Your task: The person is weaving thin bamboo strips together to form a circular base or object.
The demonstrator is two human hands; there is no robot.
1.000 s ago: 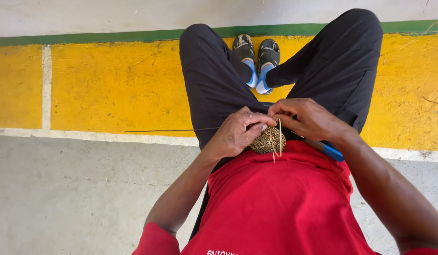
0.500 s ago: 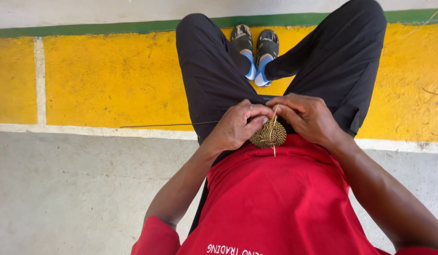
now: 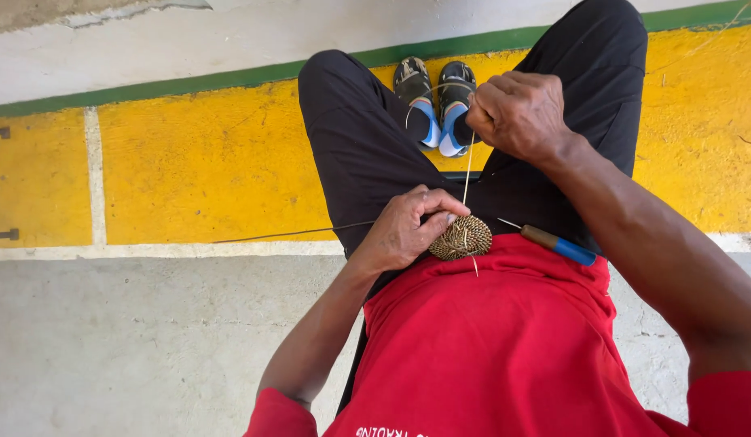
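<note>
The left hand point(image 3: 404, 231), just below the middle of the frame, is pinching the small round coiled disc of woven tan fibre point(image 3: 461, 237) between thumb and fingers, its grip clamped together on the disc's left edge. The disc is sitting at the person's lap, right where the black trousers point(image 3: 367, 154) are meeting the hem of the red shirt point(image 3: 505, 348).

The right hand point(image 3: 521, 113), in the upper right of the frame, is closing into a fist on a thin pale fibre strand point(image 3: 468, 166), its grip shut on the strand's upper end. The strand is running straight down from the fist to the disc (its tail is poking out just below the disc's lower edge), and another stretch of it is looping up to the left across the shoes.

Just to the right of the disc, a slim tool with a brown wooden shaft and blue handle point(image 3: 557, 244) is lying on the lap, untouched by either hand. A long thin dark stem point(image 3: 294, 233) is stretching from the left hand toward the left of the frame.

Farther out, two dark shoes with blue and white heels point(image 3: 436, 101) are resting side by side near the top centre. Behind them a yellow painted ledge point(image 3: 205, 170) with a green stripe point(image 3: 189, 83) is crossing the frame, and a grey concrete floor point(image 3: 133, 348) is filling the lower left.
</note>
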